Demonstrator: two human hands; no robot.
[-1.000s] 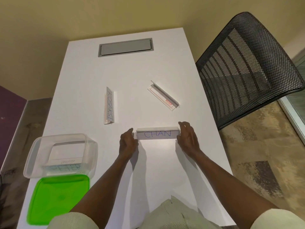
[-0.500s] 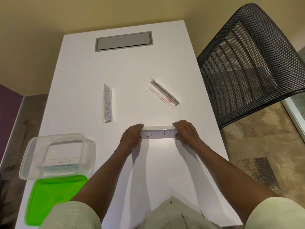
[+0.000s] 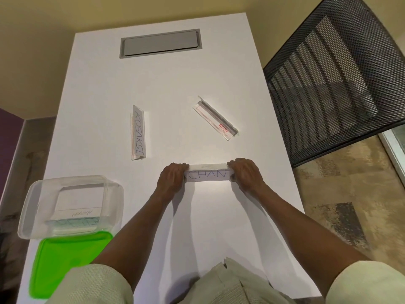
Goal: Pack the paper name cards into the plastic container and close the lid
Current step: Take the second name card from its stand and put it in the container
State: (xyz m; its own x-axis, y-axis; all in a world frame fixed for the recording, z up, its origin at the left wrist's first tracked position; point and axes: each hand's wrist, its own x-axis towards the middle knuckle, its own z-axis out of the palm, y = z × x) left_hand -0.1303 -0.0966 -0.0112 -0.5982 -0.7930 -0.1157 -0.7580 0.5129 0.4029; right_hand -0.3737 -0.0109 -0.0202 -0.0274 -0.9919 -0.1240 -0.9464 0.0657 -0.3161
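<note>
Head view, looking down on a white table (image 3: 109,73). At the near left corner I see the clear plastic container (image 3: 72,206), lid off. Inside it lies one name card, the PETER card (image 3: 75,222), with its lettering showing blurred through the near wall, plus a holder back with a small scrawl above it. I cannot tell if more cards sit under it. The green lid (image 3: 65,264) lies flat on the table just in front of the container, its far edge tucked under or touching the container's near rim; I cannot tell which.

Mid table, the CHAN card (image 3: 207,175) stands in its clear holder, lettering facing me. My left hand (image 3: 172,178) grips its left end and my right hand (image 3: 246,175) grips its right end. Fingers of both hands are curled over the top edge, thumbs on the near face, so both hands are closed around the card ends. The card's base looks to be on or just above the table; I cannot tell which.

Further out, the KOSAKSI card (image 3: 138,132) stands left of centre, running away from me, apart from the hands. A third card holder (image 3: 215,118) lies diagonal to the right, with a small red label near its near end, also apart from the hands.

Grey recessed panel (image 3: 161,43) at the far end. Black mesh chair (image 3: 335,80) beside the right edge.
</note>
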